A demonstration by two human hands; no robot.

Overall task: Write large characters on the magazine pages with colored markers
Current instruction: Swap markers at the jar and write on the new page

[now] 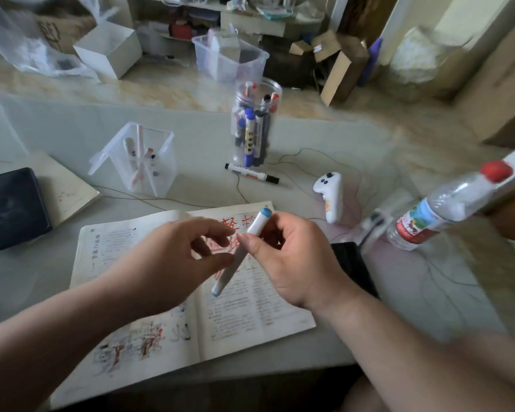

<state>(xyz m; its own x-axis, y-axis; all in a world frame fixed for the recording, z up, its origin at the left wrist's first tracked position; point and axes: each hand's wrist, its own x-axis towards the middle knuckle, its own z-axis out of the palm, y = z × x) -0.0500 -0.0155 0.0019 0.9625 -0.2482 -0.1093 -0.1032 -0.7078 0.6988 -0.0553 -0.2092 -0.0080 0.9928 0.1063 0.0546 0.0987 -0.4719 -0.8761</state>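
- The left hand (173, 257) is hovering over the open magazine (250, 316) on the table (72, 135), fingers apart and loosely curled, thumb tip right beside the marker (257, 225).
- The right hand (283, 263) is pinching that tilted, blue-ended marker between thumb and fingers above the pages.

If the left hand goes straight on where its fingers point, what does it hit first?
The blue-ended marker pinched in the right hand. The left hand reaches with its fingertips right beside the barrel, above the magazine. Depth is unclear from one view, so probably, not certainly.
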